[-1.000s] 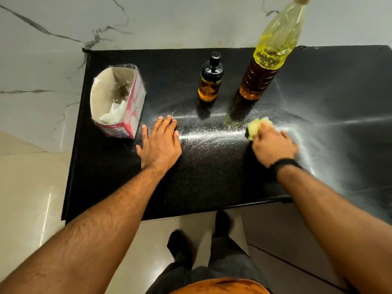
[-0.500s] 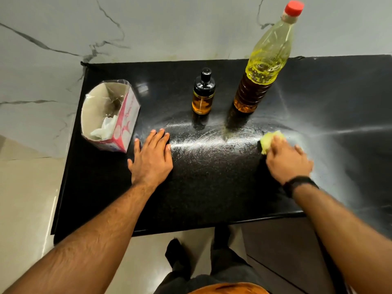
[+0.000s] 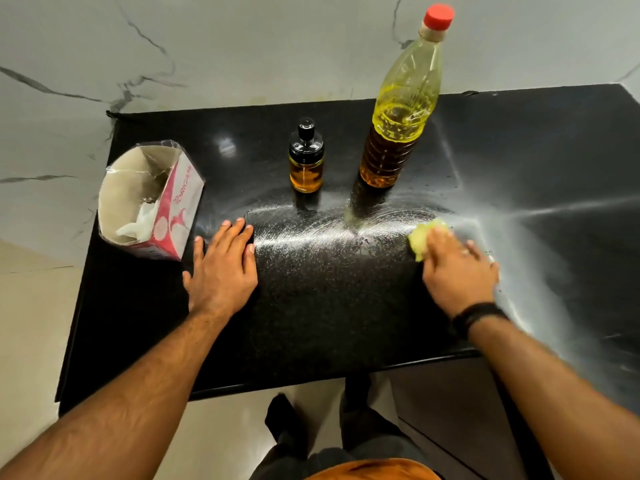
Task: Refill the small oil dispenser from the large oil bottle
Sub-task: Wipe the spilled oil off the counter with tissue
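Note:
The small oil dispenser (image 3: 306,157), black-capped with amber oil inside, stands upright on the black countertop (image 3: 329,306). Just right of it stands the large plastic oil bottle (image 3: 398,109) with its red cap on, oil filling its lower half. My left hand (image 3: 221,268) lies flat on the counter, fingers straight, in front and left of the dispenser. My right hand (image 3: 457,268) presses a yellow-green cloth (image 3: 420,237) onto the counter in front and right of the large bottle. A smeared, shiny streak runs across the counter between my hands.
An open pink and white tissue box (image 3: 149,199) with crumpled tissue inside sits at the counter's left edge. A marble wall rises behind the counter. The floor and my legs show below the front edge.
My right hand has slid the cloth to the right along the counter. My left hand stays flat in place. The camera view has tilted up, showing the bottle's cap.

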